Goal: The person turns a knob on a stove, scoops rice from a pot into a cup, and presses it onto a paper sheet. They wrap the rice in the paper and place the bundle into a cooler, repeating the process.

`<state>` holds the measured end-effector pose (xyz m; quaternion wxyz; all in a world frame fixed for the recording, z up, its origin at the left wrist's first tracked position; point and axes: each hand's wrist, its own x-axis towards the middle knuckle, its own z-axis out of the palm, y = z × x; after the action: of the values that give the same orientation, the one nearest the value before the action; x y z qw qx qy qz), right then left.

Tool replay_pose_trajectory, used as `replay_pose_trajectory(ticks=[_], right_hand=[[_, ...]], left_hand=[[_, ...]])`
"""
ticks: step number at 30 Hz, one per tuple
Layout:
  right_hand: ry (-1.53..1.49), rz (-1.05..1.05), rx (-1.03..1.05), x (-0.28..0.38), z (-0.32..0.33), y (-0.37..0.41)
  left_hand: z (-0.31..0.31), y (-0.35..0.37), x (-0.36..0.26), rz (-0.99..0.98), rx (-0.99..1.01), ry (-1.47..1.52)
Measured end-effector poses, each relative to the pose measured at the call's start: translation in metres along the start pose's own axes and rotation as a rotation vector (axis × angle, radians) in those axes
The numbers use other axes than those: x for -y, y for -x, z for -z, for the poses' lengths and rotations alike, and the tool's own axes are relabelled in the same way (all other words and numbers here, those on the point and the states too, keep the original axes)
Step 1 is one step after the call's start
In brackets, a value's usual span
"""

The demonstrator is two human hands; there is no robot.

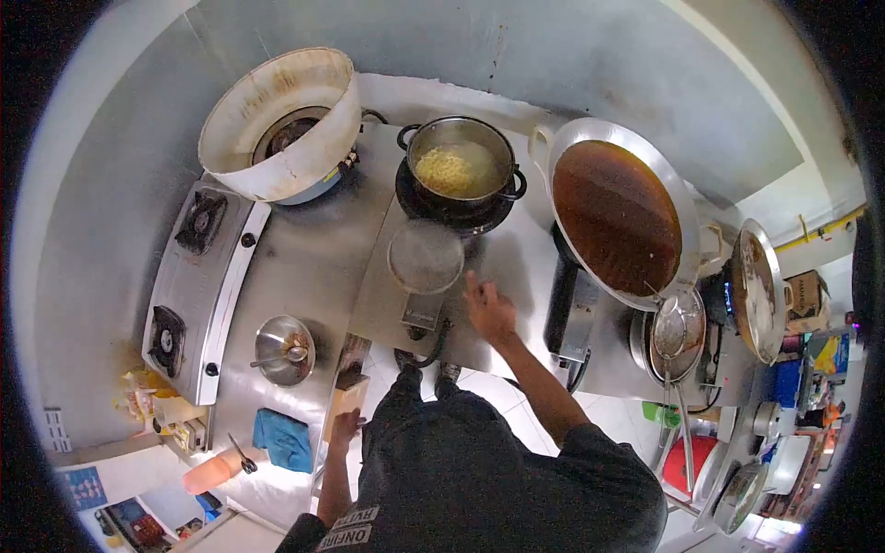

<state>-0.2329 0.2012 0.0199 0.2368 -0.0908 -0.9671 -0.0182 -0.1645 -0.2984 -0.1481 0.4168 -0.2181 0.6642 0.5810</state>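
Observation:
My right hand [489, 309] is over the front of the steel counter with its fingers stretched out and apart. Just left of its fingertips is a round, see-through disc like a glass lid [424, 258], apart from the fingers as far as I can see. Behind it a black-handled pot [502, 172] stands on a burner [452, 217], with pale noodles [444, 172] in cloudy liquid. My left hand [345, 429] hangs low beside a light wooden panel [343, 405] under the counter edge; its fingers are too small and partly hidden to read.
A large wok of dark brown liquid [618, 217] stands at right, with a strainer [679, 327] near it. Left are a ring-shaped guard [277, 88], a two-burner stove [198, 276] and a steel bowl [277, 370]. Scissors [243, 457] and blue cloth [284, 441] lie nearer.

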Motion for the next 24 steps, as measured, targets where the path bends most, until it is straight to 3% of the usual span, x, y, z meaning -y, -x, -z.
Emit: replay_pose_trajectory(ticks=[2,4,5,7,9,10,11,13,14,15,17,18,20,22,23,24], right_hand=[[-0.168,0.108,-0.065,-0.002,-0.042,0.034],[-0.148,0.074,0.043,-0.004,-0.058,0.058],[-0.12,0.042,0.156,-0.003,-0.065,0.065],[-0.156,0.052,0.177,-0.004,-0.075,0.07],[-0.171,0.048,0.197,-0.009,-0.082,0.071],[-0.211,0.066,0.211,-0.006,-0.085,0.073],[-0.244,0.077,0.225,-0.005,-0.086,0.073],[-0.289,-0.045,0.404,0.007,-0.056,0.054],[-0.3,-0.068,0.238,0.011,-0.043,0.056],[-0.295,-0.091,0.069,0.011,-0.03,0.058],[-0.247,-0.128,-0.096,0.016,0.002,0.075],[-0.278,-0.189,-0.083,0.019,0.028,0.086],[-0.274,-0.293,-0.085,0.02,0.073,0.127],[-0.595,-0.48,0.011,0.028,0.101,0.178],[-0.571,-0.534,0.06,0.032,0.097,0.216],[-0.545,-0.58,0.11,0.027,0.093,0.259]], left_hand=[[0.022,0.013,0.046,0.049,0.006,0.021],[0.032,0.032,0.068,0.173,0.555,0.999],[0.025,0.062,0.059,0.032,0.236,0.487],[-0.023,0.118,0.008,0.178,-0.176,0.009],[-0.004,0.116,0.031,0.098,0.042,0.132],[-0.011,0.115,0.038,0.156,-0.095,0.118],[-0.015,0.117,0.037,0.155,-0.071,0.086],[-0.018,0.117,0.029,-0.064,0.046,-0.237],[-0.016,0.116,0.015,0.224,0.027,0.051],[-0.029,0.128,0.013,-0.152,-0.056,-0.493],[-0.016,0.116,0.019,-0.429,0.119,-0.927],[-0.014,0.104,0.02,-0.458,0.187,-0.966],[-0.013,0.085,0.027,-0.231,0.254,-0.673],[-0.006,0.075,0.041,0.034,0.271,-0.376],[-0.002,0.072,0.048,0.169,0.262,-0.225],[-0.001,0.064,0.059,0.165,0.29,-0.243]])
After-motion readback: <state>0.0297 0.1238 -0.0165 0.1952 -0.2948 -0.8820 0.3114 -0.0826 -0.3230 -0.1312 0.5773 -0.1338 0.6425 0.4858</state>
